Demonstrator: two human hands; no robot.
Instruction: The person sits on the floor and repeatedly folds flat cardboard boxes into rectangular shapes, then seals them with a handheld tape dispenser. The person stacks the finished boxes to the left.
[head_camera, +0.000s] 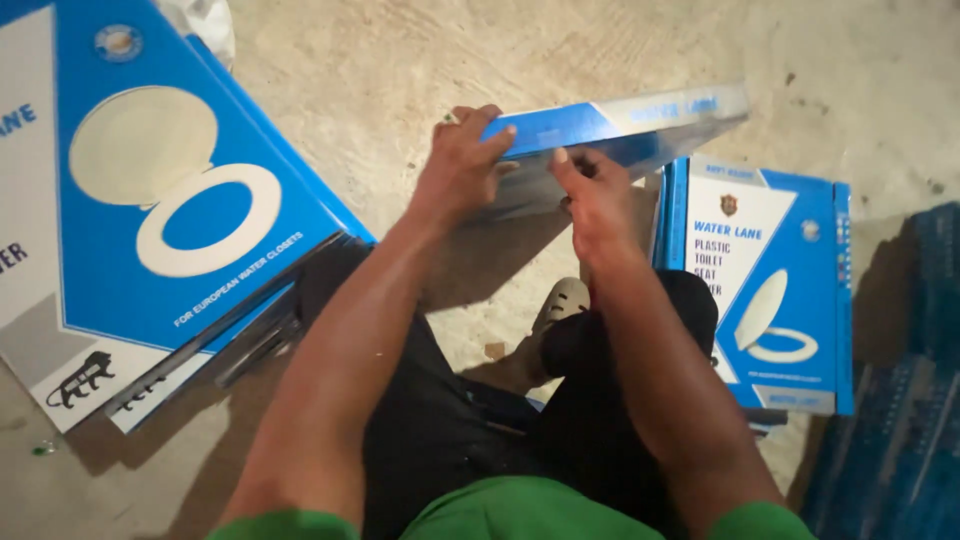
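Hidden or cut off: the far right end of the flat blue-and-white carton (620, 125) is blurred; its underside shows only as a grey, shadowed face. The left stack of cartons (150, 220) runs off the left and top edges. The right stack of cartons (770, 290) is partly covered by the person's knee at its near left corner. A dark blue ribbed surface (900, 420) at the far right is too dim to identify.

Held thing: the flat carton is lifted off the floor, tilted, in the middle of the scene, far from the body, between the two stacks and touching neither as far as can be seen.

Left hand (462, 165): fingers curled over the carton's near left corner, fingertips on the blue top face, thumb side below; a closed grip on the edge.

Right hand (598, 200): just right of the left hand, fingers pinched onto the carton's lower edge; how far the thumb wraps under cannot be told.

Arms: both forearms bare, reaching forward from green sleeves (520, 515) and converging toward the carton.

Around: concrete floor (420, 60), dusty and scuffed. Black trousers (450, 420) cover the legs in a squat. A pale shoe (565, 300) shows between the knees.

In the way: the forearms and knees hide the floor beneath them and the near edges of both stacks.
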